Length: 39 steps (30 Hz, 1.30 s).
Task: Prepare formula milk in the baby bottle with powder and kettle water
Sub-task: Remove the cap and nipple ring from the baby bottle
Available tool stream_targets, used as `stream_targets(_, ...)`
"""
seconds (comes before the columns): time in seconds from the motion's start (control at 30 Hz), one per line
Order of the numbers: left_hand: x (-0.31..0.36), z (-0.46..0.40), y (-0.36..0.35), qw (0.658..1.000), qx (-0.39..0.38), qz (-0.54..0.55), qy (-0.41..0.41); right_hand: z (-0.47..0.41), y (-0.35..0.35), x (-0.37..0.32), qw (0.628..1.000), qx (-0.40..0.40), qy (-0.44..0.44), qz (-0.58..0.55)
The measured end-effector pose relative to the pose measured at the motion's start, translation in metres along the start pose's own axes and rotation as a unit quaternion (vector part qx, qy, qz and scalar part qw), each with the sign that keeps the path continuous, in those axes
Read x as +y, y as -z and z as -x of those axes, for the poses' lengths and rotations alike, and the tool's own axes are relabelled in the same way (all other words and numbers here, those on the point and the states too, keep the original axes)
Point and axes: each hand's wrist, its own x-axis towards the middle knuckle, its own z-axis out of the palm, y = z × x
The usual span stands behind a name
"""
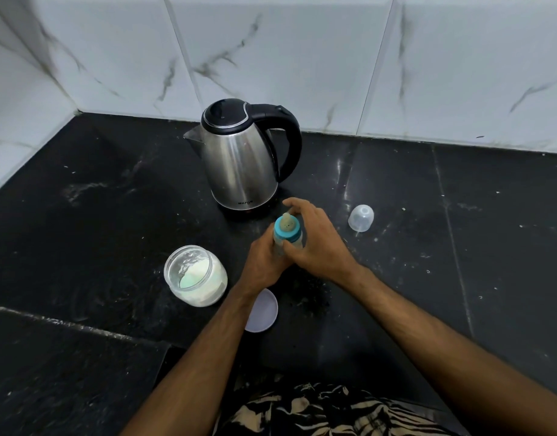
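Note:
A small baby bottle (286, 232) with a blue collar and beige teat stands upright on the black counter, in front of the steel kettle (239, 158). My left hand (264, 259) wraps the bottle's body from the left. My right hand (315, 240) holds it from the right, fingers around the blue collar. An open glass jar of white powder (193, 276) with a scoop inside sits to the left. The bottle's clear cap (361, 218) lies to the right.
A pale round jar lid (266, 309) lies on the counter (97, 215) under my left forearm. White marble-look tiles (302, 58) rise behind the kettle and on the left. The counter's front edge steps down near my body.

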Motion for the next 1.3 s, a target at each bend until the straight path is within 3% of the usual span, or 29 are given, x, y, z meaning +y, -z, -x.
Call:
stream_targets(0.23, 0.004, 0.0009, -0.0008, 1.0, -0.003, -0.009, -0.008, -0.0024, -0.0026, 0.003, 0.999, 0.014, -0.024, 0.019)
stream_targets(0.5, 0.0001, -0.0007, -0.0022, 1.0, 0.008, -0.014, -0.006, -0.0049, 0.0013, 0.0035, 0.999, -0.029, -0.019, -0.02)
stream_targets(0.63, 0.0044, 0.0001, -0.0024, 1.0, 0.005, -0.005, -0.006, -0.0058, -0.0018, 0.0039, 0.999, -0.004, -0.032, 0.004)
stream_targets(0.83, -0.0004, -0.0003, -0.0013, 1.0, 0.013, -0.01, -0.017, -0.005, 0.0025, 0.0027, 0.997, -0.06, -0.011, -0.049)
stream_targets(1.07, 0.0038, 0.0001, -0.0017, 1.0, 0.005, -0.006, -0.013, -0.0037, -0.0048, 0.0034, 1.0, 0.011, -0.023, 0.013)
stream_targets(1.3, 0.0027, 0.001, -0.0008, 1.0, 0.008, -0.004, -0.015, -0.0049, 0.0007, 0.0033, 0.999, -0.031, -0.014, -0.017)
